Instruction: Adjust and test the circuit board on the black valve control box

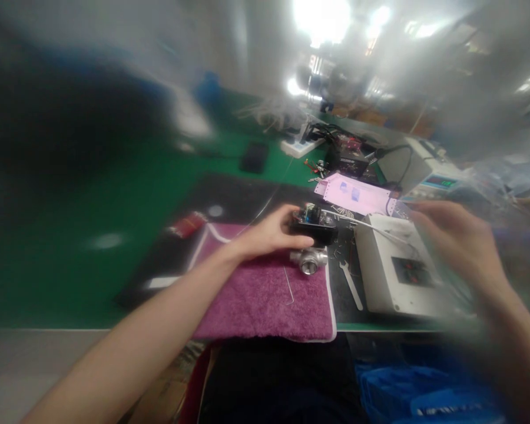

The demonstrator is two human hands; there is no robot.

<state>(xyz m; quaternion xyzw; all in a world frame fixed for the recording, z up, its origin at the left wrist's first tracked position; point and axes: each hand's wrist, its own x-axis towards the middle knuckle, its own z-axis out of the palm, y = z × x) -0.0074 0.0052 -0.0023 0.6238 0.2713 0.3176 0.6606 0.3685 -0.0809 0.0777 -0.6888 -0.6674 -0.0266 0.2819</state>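
Head view: the left hand (278,232) grips the black housing (321,234), its top uncovered and components showing, at the far right part of the purple towel (265,303). Just below the housing sits a metal valve body (310,261), on the towel; whether the two are joined I cannot tell. A white cable (357,221) runs from the housing past the towel's right edge, over a white control box (384,250). The right hand (459,241), well right of the towel, is blurred; I cannot tell whether it holds anything. The step in hand looks like steadying the housing; handling the cable would call for a firm left grip and slack. A hex key (288,285) lies on the towel, an open-end wrench (351,285) just right of it.
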